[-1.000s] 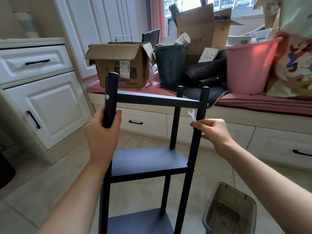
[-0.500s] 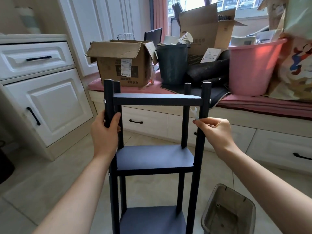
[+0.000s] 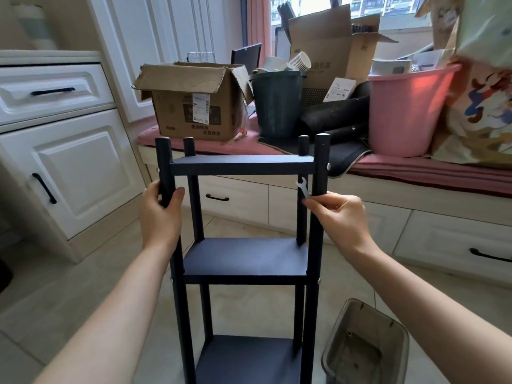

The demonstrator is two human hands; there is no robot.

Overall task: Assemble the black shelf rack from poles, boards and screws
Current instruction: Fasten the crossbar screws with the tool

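White cabinet [image 3: 69,173] with black handles at far left. Open cardboard box [image 3: 194,101] on the pink window-seat cushion [image 3: 415,170] behind the rack.

Left hand [image 3: 160,214]: fingers and thumb wrapped round the front-left pole [image 3: 164,167], just below the top board [image 3: 242,165]. Black shelf rack [image 3: 245,259] stands upright on the tiled floor, centre of view, directly in front of the person; three boards visible, four poles projecting above the top board. Small silver screw heads at the outer sides of the front poles at top and middle board level.

Right hand [image 3: 338,214]: fingers curled, thumb and forefinger pinching a small white wrench [image 3: 302,187], open jaw end up, beside the front-right pole [image 3: 321,167]. Whether the hand also touches that pole: unclear, view is obstructed.

Dark bucket [image 3: 277,103] and pink bucket [image 3: 407,112] on the cushion behind. Grey translucent bin [image 3: 365,345] on the floor, lower right, just beside the rack.
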